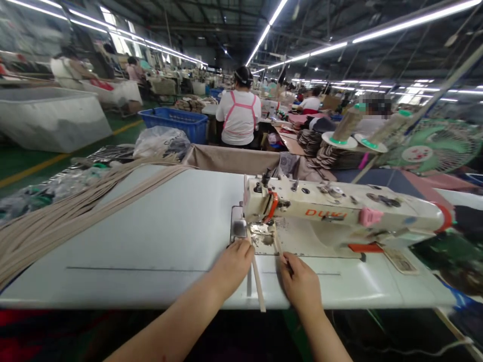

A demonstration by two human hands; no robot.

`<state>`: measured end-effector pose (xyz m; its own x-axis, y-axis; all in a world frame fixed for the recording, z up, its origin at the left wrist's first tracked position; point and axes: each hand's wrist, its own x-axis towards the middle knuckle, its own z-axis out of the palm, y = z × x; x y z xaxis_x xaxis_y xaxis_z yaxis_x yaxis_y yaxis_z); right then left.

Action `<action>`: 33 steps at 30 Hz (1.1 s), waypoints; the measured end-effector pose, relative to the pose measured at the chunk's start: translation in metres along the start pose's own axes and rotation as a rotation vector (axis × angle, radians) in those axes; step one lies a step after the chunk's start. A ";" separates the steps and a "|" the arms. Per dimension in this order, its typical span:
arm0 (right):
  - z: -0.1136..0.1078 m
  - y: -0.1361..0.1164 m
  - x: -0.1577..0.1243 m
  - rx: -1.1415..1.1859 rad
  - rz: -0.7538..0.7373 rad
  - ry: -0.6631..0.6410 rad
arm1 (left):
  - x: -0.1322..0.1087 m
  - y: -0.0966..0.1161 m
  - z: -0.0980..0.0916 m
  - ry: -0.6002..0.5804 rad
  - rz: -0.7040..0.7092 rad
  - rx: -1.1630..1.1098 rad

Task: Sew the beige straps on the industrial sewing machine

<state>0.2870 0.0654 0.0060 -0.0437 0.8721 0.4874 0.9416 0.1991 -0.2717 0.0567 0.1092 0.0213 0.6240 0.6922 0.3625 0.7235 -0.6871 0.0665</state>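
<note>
In front of the sewing machine [350, 203], the left hand [236, 262] bunches its fingers on a pale strip [258, 288]; the right hand [301, 281] pinches another narrow length [277, 242]

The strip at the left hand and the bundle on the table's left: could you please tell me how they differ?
The strip shows as one narrow length, while the bundle gathers many. The strip runs nearly straight beside the sewing machine; the bundle curves across the left of the table. Both look beige.
</note>
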 end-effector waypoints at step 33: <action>0.002 0.007 -0.001 -0.019 0.062 -0.088 | -0.002 -0.005 0.003 0.051 -0.080 -0.124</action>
<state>0.2931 0.0669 0.0013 -0.0133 0.9186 0.3950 0.9495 0.1354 -0.2829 0.0525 0.1114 0.0175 0.5476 0.7361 0.3980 0.7267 -0.6541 0.2099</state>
